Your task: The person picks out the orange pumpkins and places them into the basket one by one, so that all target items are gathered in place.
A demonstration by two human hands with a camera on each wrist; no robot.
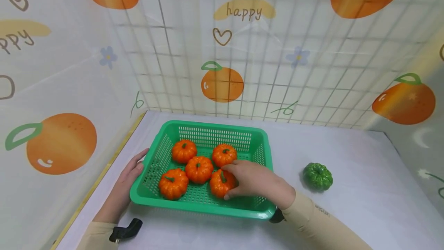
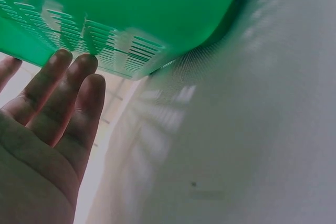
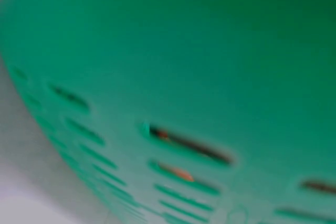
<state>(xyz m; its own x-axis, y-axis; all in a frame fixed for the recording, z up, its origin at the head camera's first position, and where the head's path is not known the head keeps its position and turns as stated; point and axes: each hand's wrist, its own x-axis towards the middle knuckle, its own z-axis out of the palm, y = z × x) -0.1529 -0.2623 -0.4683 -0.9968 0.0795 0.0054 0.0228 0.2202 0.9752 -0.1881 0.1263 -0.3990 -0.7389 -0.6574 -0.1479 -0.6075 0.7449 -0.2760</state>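
Observation:
A green plastic basket (image 1: 208,208) with slotted walls holds several small orange pumpkins, one of them a middle pumpkin (image 1: 199,169). My right hand (image 1: 253,178) reaches over the basket's right side and grips the front-right pumpkin (image 1: 220,185), thumb in front and fingers behind. Part of that pumpkin is hidden by the hand. Along the basket's left wall lies my left hand (image 1: 129,176), its fingers fairly straight. In the left wrist view the left hand's fingertips (image 2: 86,64) are at the slotted wall. Only the basket's outer wall (image 3: 157,66) fills the right wrist view, blurred.
A green pumpkin (image 1: 317,176) sits on the white table (image 1: 364,173) to the right of the basket. Behind stands a wire grid (image 1: 256,61) covered by a sheet printed with oranges. A similar printed sheet (image 1: 69,80) hangs at the left edge.

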